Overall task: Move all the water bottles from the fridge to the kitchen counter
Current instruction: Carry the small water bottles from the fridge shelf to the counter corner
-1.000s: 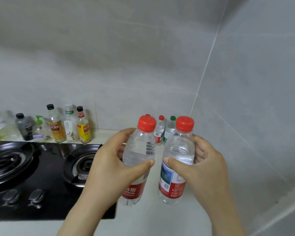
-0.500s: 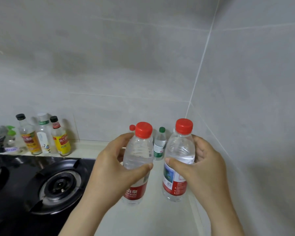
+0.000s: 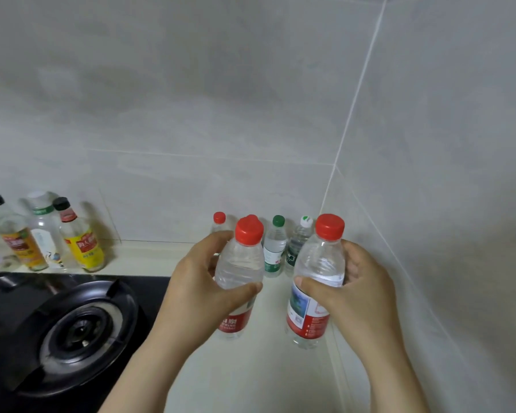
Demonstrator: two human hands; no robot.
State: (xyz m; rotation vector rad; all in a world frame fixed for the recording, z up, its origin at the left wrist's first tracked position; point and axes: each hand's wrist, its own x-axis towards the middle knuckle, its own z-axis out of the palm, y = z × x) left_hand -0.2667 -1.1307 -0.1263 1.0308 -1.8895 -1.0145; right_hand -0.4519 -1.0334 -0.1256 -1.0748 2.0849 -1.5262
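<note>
Both hands grip clear, ribbed plastic bottles: left bottle, right bottle (glossy red paper-like labels, matt red caps). Under them the tabletop looks smooth and pale; left of the left hand, the stove is glossy black.

Both forearms are bare, with no sleeves, and each hand wears nothing.

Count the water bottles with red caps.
3: one in the left hand, one in the right hand, a small one by the back wall behind the left hand. Others may be hidden.
</note>
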